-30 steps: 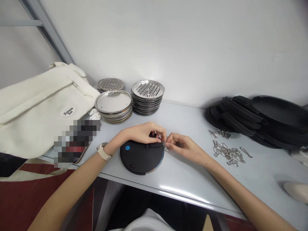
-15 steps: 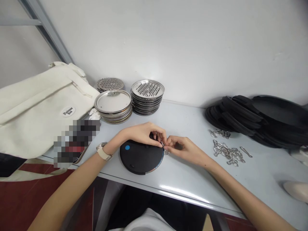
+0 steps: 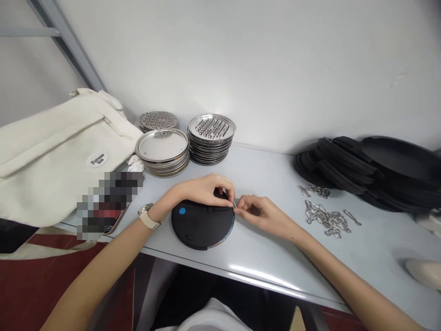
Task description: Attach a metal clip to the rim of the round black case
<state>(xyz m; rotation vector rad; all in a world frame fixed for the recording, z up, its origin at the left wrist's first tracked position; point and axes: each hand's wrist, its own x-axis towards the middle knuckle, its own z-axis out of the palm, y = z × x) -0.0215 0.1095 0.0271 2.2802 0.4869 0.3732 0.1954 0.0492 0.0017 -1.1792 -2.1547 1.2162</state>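
A black round disc with a blue dot lies on the table in front of me, a metal rim showing along its right side. My left hand reaches over the disc's far right edge, thumb and fingers pinched there. Between the fingertips of my right hand is a thin metal wire clip, which meets the disc's edge by my left thumb. Much of the clip is hidden by fingers. More wire clips lie in a loose pile to the right of my right hand.
At the back stand a stack of metal discs with raised teeth and a stack of smooth metal discs. Black round covers are heaped at the right. A cream bag rests at the left. The table's front edge runs near me.
The clip has turned in my fingers; its looped end, visible below the fingertips before, is now covered. My hands have shifted only slightly, and the disc stays in place.
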